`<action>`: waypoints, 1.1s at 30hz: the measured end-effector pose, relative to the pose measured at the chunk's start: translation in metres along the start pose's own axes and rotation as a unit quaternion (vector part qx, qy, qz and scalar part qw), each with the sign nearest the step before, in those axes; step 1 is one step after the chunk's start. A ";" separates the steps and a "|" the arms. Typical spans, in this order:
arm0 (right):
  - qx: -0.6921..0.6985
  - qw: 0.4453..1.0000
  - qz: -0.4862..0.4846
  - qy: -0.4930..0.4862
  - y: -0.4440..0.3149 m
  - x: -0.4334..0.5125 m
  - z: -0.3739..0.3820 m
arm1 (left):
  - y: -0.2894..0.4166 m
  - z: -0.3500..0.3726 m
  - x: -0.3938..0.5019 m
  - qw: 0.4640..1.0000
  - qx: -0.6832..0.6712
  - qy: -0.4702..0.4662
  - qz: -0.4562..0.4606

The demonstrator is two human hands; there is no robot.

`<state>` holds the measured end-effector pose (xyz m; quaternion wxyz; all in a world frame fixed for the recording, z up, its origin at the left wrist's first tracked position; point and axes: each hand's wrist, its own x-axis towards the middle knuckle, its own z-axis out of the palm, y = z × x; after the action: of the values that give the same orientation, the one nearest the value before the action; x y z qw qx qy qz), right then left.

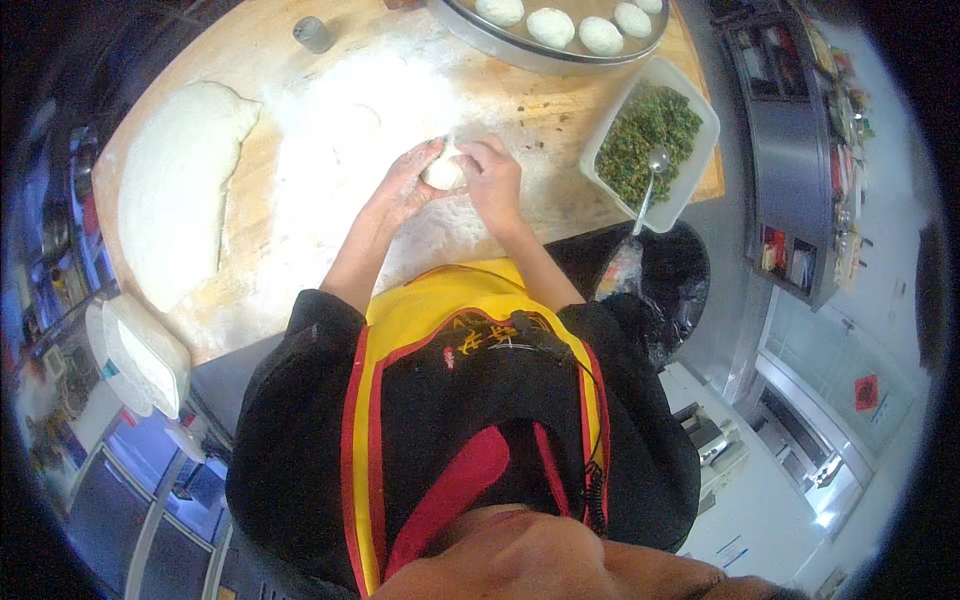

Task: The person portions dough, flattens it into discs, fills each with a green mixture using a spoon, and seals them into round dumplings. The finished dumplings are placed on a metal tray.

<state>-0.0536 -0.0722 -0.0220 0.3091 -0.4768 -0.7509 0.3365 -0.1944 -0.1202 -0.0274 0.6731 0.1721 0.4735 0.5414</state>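
Note:
A pale ball of dough (pixel 444 172) is held between my two hands above the floured wooden board (pixel 555 195). My left hand (pixel 409 180) cups it from the left, thumb near its top. On its right side, the bent fingers of my right hand (pixel 491 176) pinch the dough's edge. Whether filling lies inside is hidden. To the right stands a white plastic container (pixel 703 161) of chopped green filling (pixel 645 135), a metal spoon (pixel 658 161) resting in it. A large slab of dough (pixel 176 187) lies at the left.
A round metal tray (pixel 517 52) holding several dough balls (pixel 551 28) stands at the board's far edge. A small grey cylinder (pixel 313 34) is at the far left. Near the left corner is a white tub of flour (pixel 150 360). A black plastic bag (pixel 675 277) lies below the container.

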 end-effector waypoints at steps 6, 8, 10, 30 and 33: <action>-0.034 0.997 -0.074 -0.010 0.010 -0.011 0.011 | -0.011 -0.003 0.009 0.999 -0.003 0.021 -0.033; -0.023 0.994 -0.110 -0.008 0.008 -0.006 0.009 | -0.005 -0.003 0.008 1.000 0.024 0.008 -0.018; -0.022 0.998 -0.062 0.001 0.004 -0.002 0.005 | 0.002 -0.002 0.003 0.999 0.053 0.003 -0.004; -0.152 0.980 -0.126 0.001 -0.006 -0.010 -0.001 | -0.010 -0.007 0.000 0.986 -0.112 0.022 -0.122; -0.171 0.979 -0.107 -0.013 -0.010 -0.012 -0.004 | -0.009 -0.003 -0.005 0.993 0.005 0.036 -0.116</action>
<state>-0.0515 -0.0855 -0.0129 0.2472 -0.4353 -0.8480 0.1740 -0.1917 -0.1289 -0.0340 0.7130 0.0996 0.5168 0.4633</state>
